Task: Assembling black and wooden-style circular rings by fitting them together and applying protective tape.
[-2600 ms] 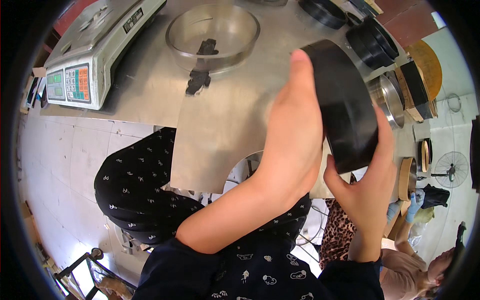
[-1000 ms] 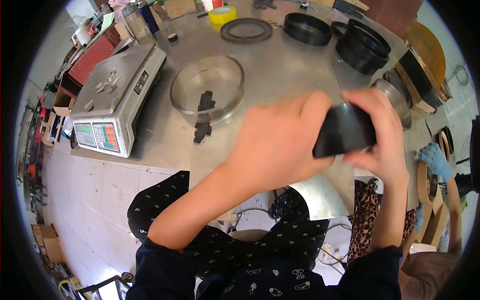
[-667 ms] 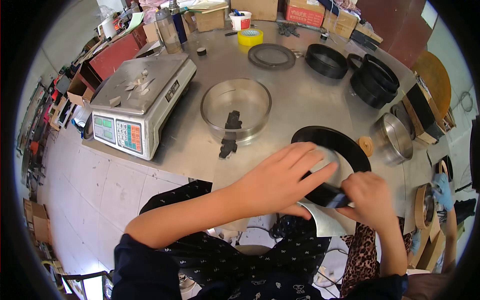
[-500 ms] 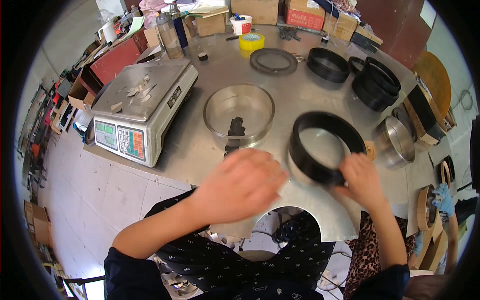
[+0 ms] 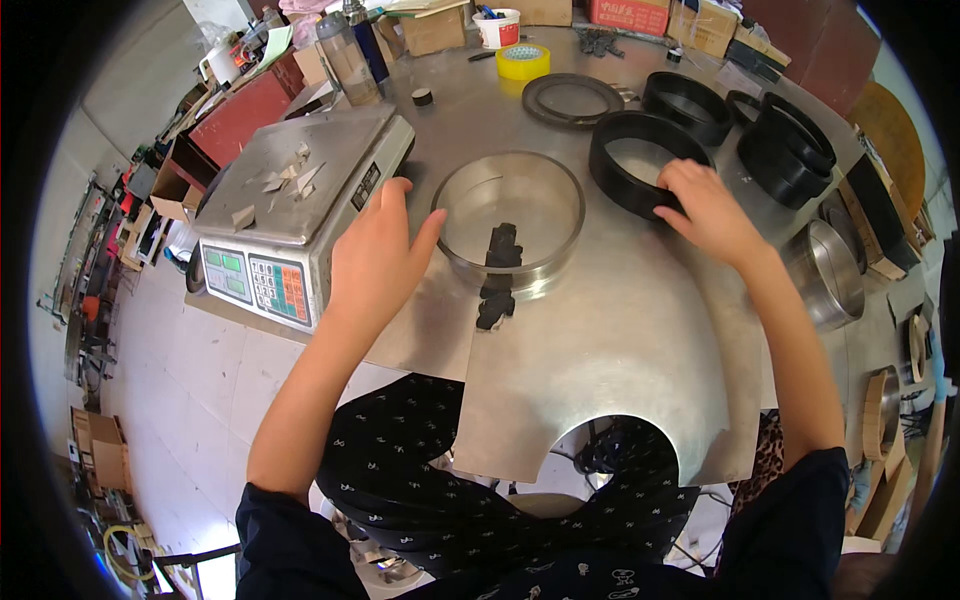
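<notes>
My right hand [image 5: 705, 208] grips the near right wall of a wide black ring [image 5: 605, 170], fingers over the rim and thumb outside. My left hand [image 5: 378, 255] holds nothing; its thumb and fingers are apart. It hovers between the digital scale [image 5: 290, 215] and a shiny silver ring [image 5: 575, 225], thumb close to that ring's left rim. Dark, lumpy black pieces [image 5: 495, 308] lie at the silver ring's near side, some seen inside its rim and some in front of it.
Pale scraps [image 5: 290, 178] lie on the scale's pan. Beyond are yellow tape [image 5: 523, 62], a flat grey ring [image 5: 570, 84], and several black rings [image 5: 785, 160]. Silver rings [image 5: 825, 275] stand at right. A curved cut-out notches the metal table's near edge [image 5: 600, 360].
My right hand has moved the black ring away from me, toward the back of the table. My left hand has swung left and away from me, to the silver ring's left side.
</notes>
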Action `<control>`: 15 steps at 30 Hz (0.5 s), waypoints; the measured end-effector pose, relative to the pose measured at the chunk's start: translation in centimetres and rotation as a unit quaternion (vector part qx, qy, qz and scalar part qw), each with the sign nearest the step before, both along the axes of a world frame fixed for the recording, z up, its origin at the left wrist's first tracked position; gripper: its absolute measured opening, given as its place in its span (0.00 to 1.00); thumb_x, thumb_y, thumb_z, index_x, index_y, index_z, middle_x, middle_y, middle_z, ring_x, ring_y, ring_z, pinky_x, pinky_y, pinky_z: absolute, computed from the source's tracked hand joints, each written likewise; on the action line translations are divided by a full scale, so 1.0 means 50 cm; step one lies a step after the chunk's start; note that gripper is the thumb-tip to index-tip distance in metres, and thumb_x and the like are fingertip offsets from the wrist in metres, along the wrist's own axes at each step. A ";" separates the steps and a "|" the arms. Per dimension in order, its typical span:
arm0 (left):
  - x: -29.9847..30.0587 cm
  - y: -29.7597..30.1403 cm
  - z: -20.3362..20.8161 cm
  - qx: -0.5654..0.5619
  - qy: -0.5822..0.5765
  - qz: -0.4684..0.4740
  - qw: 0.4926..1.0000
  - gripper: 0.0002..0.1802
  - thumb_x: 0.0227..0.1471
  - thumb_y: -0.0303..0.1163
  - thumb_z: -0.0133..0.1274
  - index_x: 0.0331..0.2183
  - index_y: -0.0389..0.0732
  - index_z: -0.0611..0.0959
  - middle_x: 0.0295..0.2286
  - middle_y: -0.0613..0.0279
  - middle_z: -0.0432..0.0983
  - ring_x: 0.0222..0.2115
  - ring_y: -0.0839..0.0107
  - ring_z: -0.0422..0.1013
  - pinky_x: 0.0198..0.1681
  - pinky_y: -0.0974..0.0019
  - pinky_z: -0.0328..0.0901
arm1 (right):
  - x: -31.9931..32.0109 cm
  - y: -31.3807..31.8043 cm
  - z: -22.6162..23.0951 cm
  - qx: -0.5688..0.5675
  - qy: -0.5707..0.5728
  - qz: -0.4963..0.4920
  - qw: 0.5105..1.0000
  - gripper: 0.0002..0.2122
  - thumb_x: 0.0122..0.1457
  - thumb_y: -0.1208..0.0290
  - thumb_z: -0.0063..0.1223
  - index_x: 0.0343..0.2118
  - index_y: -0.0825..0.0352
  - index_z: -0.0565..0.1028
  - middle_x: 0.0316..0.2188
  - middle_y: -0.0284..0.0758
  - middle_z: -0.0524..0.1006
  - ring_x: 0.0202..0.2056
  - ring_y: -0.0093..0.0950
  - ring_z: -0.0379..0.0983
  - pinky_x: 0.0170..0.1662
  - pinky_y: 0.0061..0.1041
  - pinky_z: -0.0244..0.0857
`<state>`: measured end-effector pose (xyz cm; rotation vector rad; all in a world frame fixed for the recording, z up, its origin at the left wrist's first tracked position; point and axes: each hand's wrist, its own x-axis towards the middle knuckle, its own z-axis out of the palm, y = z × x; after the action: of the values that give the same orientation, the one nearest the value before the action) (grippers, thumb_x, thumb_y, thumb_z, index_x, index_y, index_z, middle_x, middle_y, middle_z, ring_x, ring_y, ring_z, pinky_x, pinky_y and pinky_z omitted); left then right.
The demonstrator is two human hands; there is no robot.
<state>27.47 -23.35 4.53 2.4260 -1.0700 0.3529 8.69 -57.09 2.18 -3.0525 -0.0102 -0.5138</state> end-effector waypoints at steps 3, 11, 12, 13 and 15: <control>0.020 -0.032 0.021 0.105 0.062 0.039 0.992 0.29 0.57 0.52 0.50 0.42 0.31 0.73 0.37 0.45 0.78 0.38 0.51 0.76 0.40 0.52 0.69 | 0.016 0.063 0.050 -0.005 -0.160 -0.042 0.986 0.14 0.57 0.61 0.56 0.38 0.66 0.71 0.36 0.39 0.74 0.42 0.41 0.71 0.45 0.36 0.63; 0.193 -0.143 0.021 0.292 0.300 0.000 0.908 0.31 0.49 0.50 0.55 0.39 0.26 0.77 0.22 0.49 0.80 0.15 0.66 0.76 0.14 0.68 0.67 | 0.160 0.157 0.065 0.332 0.278 -0.229 0.872 0.24 0.56 0.53 0.55 0.31 0.77 0.73 0.21 0.39 0.80 0.19 0.27 0.77 0.23 0.27 0.67; 0.191 -0.143 0.018 0.300 0.302 0.002 0.905 0.31 0.49 0.50 0.55 0.39 0.26 0.77 0.22 0.49 0.80 0.15 0.66 0.76 0.14 0.68 0.67 | 0.171 0.155 0.056 0.373 0.265 -0.210 0.864 0.22 0.55 0.57 0.55 0.30 0.80 0.74 0.21 0.41 0.80 0.17 0.26 0.76 0.20 0.25 0.65; 0.188 -0.144 0.017 0.291 0.292 -0.021 0.911 0.27 0.49 0.46 0.55 0.36 0.27 0.79 0.20 0.50 0.79 0.15 0.66 0.76 0.14 0.68 0.67 | 0.177 0.157 0.048 0.412 0.250 -0.192 0.855 0.20 0.53 0.62 0.55 0.29 0.82 0.74 0.21 0.43 0.81 0.16 0.26 0.76 0.17 0.23 0.64; 0.176 -0.145 0.015 0.270 0.270 -0.030 0.924 0.18 0.47 0.36 0.54 0.33 0.28 0.80 0.18 0.51 0.79 0.15 0.67 0.76 0.15 0.69 0.67 | 0.186 0.173 0.050 0.393 0.242 -0.208 0.862 0.15 0.52 0.67 0.52 0.26 0.79 0.76 0.19 0.43 0.80 0.17 0.27 0.77 0.21 0.24 0.68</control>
<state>36.29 -30.62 5.29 2.6870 -1.0686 -0.6927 18.00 -48.43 4.70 -2.2584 0.6993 0.2296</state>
